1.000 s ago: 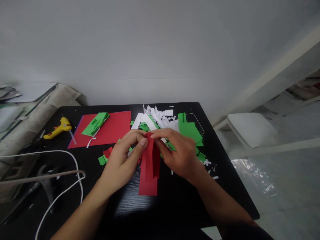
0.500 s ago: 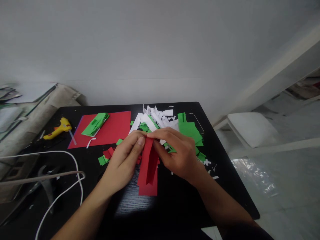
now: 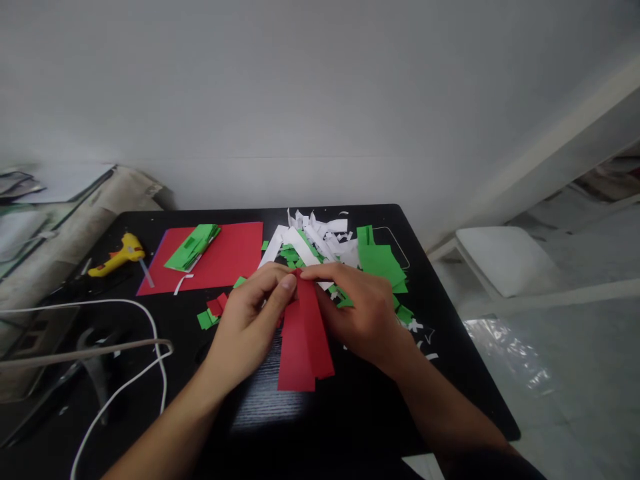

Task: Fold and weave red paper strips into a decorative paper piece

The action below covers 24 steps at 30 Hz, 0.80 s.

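A strip of red paper [image 3: 299, 347], creased lengthwise with its right part angled away, hangs toward me over the black table. My left hand [image 3: 257, 310] pinches its far end between thumb and fingers. On the other side my right hand [image 3: 357, 310] grips the same end, its index finger laid along the top edge. The fingertips of both hands nearly meet there. Just beyond them lie white paper strips [image 3: 305, 247] and small green scraps, partly hidden by my hands. Small red pieces [image 3: 217, 305] rest left of my left hand.
A red sheet [image 3: 235, 250] bears a stack of folded green paper [image 3: 193, 247]. Left of it lies a yellow glue gun [image 3: 117, 255]. Green sheets [image 3: 381, 265] are at the right. A white cable [image 3: 135, 377] loops across the left side of the black table [image 3: 370, 413].
The red strip's folded part has swung to the right and opened out flatter. My left thumb has shifted slightly right; both hands stay at the far end.
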Tool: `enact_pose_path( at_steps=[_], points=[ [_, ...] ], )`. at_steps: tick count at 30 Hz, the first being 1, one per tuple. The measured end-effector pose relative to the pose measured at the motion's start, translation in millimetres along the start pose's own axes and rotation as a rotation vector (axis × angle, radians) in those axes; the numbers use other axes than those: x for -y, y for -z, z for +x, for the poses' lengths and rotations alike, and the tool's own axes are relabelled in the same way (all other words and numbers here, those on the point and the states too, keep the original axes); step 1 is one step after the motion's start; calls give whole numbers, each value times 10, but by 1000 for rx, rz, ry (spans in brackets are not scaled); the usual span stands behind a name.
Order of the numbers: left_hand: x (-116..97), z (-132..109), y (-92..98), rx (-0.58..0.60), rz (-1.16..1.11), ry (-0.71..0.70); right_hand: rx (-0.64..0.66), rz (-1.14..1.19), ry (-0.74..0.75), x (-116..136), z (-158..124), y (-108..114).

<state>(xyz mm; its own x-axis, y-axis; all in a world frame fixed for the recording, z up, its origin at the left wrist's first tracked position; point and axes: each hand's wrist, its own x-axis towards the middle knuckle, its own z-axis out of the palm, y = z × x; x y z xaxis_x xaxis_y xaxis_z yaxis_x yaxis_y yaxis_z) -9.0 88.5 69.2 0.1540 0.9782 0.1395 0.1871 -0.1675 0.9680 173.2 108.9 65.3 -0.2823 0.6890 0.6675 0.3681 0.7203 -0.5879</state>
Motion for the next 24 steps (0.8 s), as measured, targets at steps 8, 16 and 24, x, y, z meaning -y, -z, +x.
enact_pose_path(
  at_steps=[8,16,24],
  points=[
    [14,20,-14,-11,29,-37,39,-31,58,-34,-41,4],
    [5,14,-9,-59,30,-49,27,76,-43,53,24,34],
    [17,-17,4,-111,33,-15,9,110,-65,64,40,33]
  ],
)
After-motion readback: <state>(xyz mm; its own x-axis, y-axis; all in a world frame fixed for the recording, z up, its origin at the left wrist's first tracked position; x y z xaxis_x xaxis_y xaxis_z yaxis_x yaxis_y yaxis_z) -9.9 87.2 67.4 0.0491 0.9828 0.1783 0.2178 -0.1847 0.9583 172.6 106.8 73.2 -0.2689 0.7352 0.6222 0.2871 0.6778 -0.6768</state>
